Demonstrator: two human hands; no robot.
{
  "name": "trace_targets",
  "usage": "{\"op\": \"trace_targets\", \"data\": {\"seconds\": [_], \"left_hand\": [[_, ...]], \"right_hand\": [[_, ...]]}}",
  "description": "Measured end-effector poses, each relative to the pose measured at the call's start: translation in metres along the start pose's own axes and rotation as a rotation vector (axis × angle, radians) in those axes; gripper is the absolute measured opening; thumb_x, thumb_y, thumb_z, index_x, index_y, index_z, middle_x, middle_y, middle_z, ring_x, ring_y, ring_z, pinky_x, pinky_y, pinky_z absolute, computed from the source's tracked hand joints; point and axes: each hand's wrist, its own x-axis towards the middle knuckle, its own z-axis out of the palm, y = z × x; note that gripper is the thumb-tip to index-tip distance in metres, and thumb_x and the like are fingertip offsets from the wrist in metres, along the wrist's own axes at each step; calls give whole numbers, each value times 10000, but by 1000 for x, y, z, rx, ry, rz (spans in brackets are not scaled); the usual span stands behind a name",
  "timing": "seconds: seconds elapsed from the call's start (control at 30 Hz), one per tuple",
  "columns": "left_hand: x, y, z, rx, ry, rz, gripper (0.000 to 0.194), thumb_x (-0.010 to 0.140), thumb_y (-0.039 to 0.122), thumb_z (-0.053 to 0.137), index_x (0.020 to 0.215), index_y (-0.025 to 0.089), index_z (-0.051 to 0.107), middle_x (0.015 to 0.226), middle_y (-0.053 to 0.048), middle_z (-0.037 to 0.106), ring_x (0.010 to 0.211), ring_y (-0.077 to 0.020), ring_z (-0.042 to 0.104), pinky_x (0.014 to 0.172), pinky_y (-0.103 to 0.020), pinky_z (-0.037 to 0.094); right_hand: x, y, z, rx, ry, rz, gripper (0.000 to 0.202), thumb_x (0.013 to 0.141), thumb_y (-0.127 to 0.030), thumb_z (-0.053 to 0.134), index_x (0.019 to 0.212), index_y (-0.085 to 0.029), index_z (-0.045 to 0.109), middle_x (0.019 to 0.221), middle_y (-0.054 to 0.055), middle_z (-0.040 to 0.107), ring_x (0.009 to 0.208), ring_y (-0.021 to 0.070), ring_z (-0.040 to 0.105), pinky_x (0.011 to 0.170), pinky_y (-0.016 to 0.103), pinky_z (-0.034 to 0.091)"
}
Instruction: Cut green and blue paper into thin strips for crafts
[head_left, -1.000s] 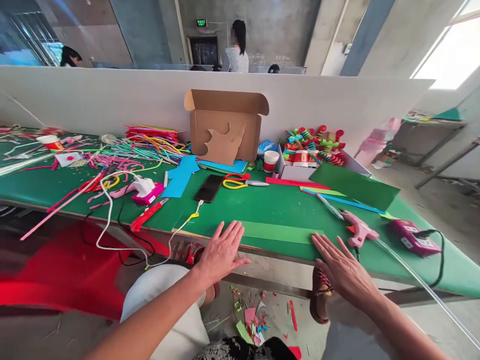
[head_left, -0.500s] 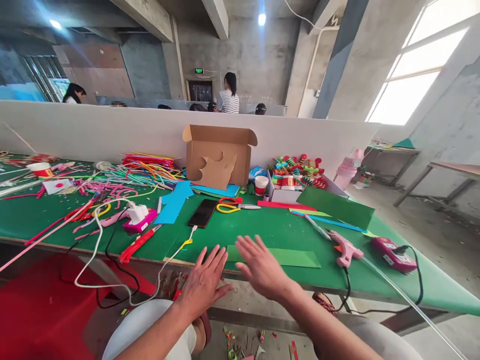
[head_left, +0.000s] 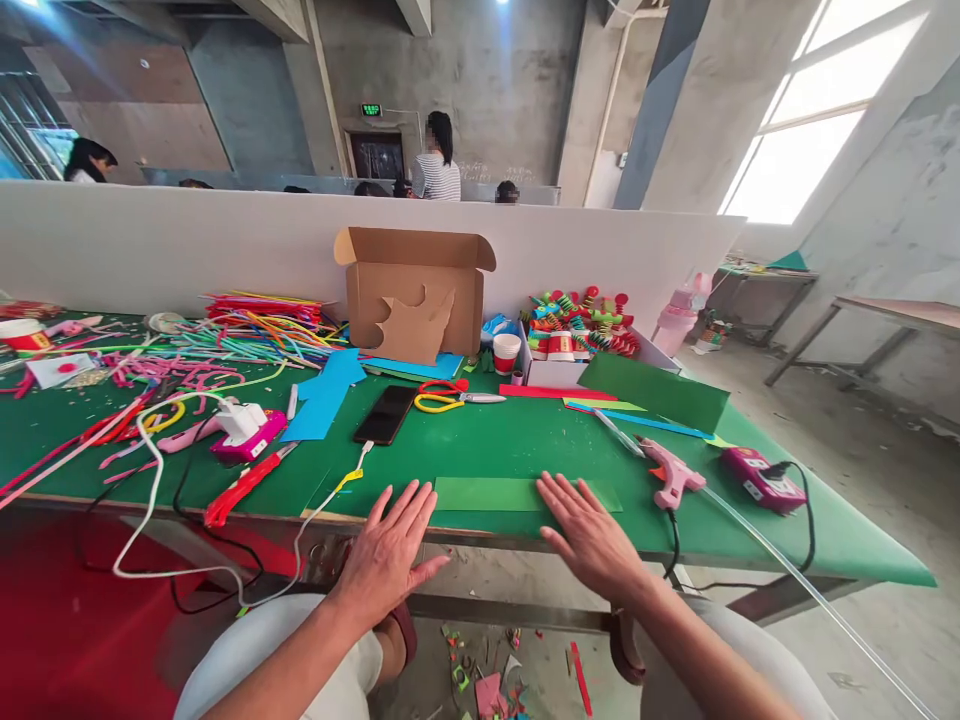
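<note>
A light green paper strip (head_left: 487,494) lies lengthwise along the near edge of the green table. My left hand (head_left: 386,550) is spread open at the strip's left end, palm down, with nothing in it. My right hand (head_left: 589,525) is also open, its fingers stretched flat over the right part of the strip and covering some of it. Beyond the hands lie yellow-and-red-handled scissors (head_left: 457,397) and a black phone (head_left: 385,414) on a white cable. A pink glue gun (head_left: 673,474) rests to the right of my right hand.
An open cardboard box (head_left: 416,300) stands at the back. Beside it are a paper cup (head_left: 506,353) and a box of colourful crafts (head_left: 574,330). Pipe cleaners (head_left: 262,325) pile up on the left. Magenta power sockets (head_left: 763,482) sit at the right, with a cable hanging off the edge.
My right hand has moved right along the green strip, away from my left hand. The view has shifted, so the table things sit a little further left and higher.
</note>
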Motion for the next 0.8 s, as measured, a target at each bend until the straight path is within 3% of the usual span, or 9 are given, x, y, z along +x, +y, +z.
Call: {"op": "trace_targets", "data": {"seconds": [0.13,0.23,0.33,0.4,0.5,0.57,0.67,0.8], "left_hand": [[2,7,-3,-19,-61,-35,644,974,565,354,1406,112,504,1456,-154,521,1358,-287,469,1125,-491,338],[4,1,-11,-51,-75,-38,629,974,564,361,1421,141,488,1453,-133,531,1365,-275,461,1130,-484,330],[3,-38,-31,-60,-17,-134,547,992,478,362,1427,169,481,1435,-127,552,1363,-268,460,1108,-462,356],[-1,-81,-47,-12,1,-333,469,994,380,359,1364,160,544,1396,-146,581,1308,-276,512,1070,-439,397],[-12,-141,-64,159,-258,-647,369,951,275,381,1114,135,681,1105,-178,712,1065,-316,641,914,-425,480],[-22,-165,-66,221,-382,-749,326,912,269,434,1027,119,700,928,-187,722,934,-344,665,802,-425,502],[-37,-176,-60,212,-411,-755,307,869,248,475,1039,128,700,895,-175,708,874,-337,664,725,-397,502],[-59,-165,-62,214,-358,-771,403,878,193,394,1192,130,638,946,-152,676,855,-312,641,676,-379,492]], "right_hand": [[-26,36,16,-80,91,48,633,1023,-514,255,1554,-171,280,1558,125,365,1443,259,345,1167,510,326],[-28,41,15,-90,102,91,661,1009,-553,237,1544,-172,318,1533,126,418,1423,278,382,1164,513,326],[-10,24,0,-74,174,110,710,996,-584,250,1544,-137,310,1533,143,415,1440,298,348,1186,535,273],[13,7,-10,-32,219,78,700,1002,-567,258,1552,-135,286,1562,131,365,1468,285,287,1208,527,225],[56,-18,-13,68,184,66,656,1020,-510,221,1533,-116,330,1568,130,353,1474,271,274,1209,512,223],[82,-32,-7,115,134,131,647,1023,-489,224,1517,-92,358,1557,148,370,1470,290,280,1198,527,236],[106,-44,6,106,69,248,622,1023,-452,270,1511,-78,367,1553,159,373,1473,316,265,1192,538,224],[110,-49,15,60,-13,314,599,1029,-446,283,1522,-114,360,1563,133,366,1475,318,259,1195,518,210]]}}
